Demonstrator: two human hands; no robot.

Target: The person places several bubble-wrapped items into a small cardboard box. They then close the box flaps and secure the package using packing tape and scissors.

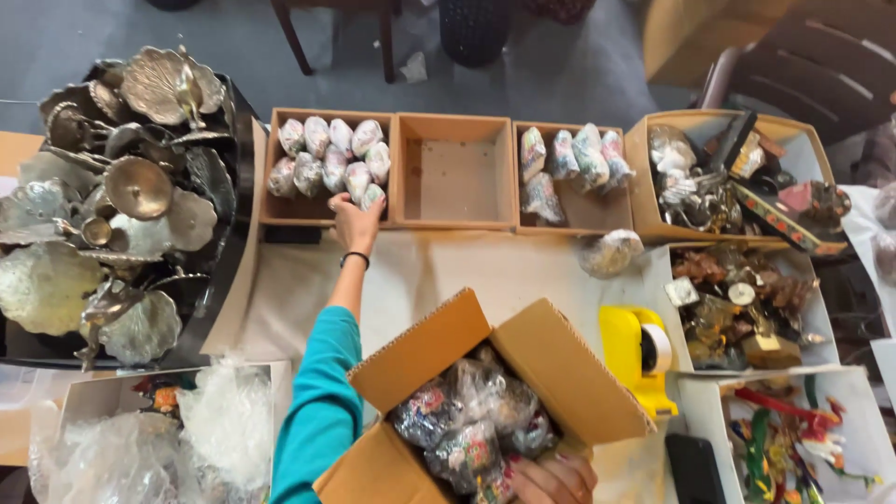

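Currently, the left hand (pixel 355 222) is extended to the leftmost wooden box (pixel 327 217), fingers pinching a bubble-wrapped item (pixel 371 197) at that box's front right corner. The right hand (pixel 553 477), fingers curled, grips the rim of the open cardboard box (pixel 560 373) containing wrapped figurines (pixel 467 420).

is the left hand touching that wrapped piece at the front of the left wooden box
Touching. The head view shows the left hand with its fingertips closed on the wrapped piece at the front of the left wooden box.

The middle wooden tray (pixel 455 177) lies open between packed trays; brass heap (pixel 112 196) blocks the left
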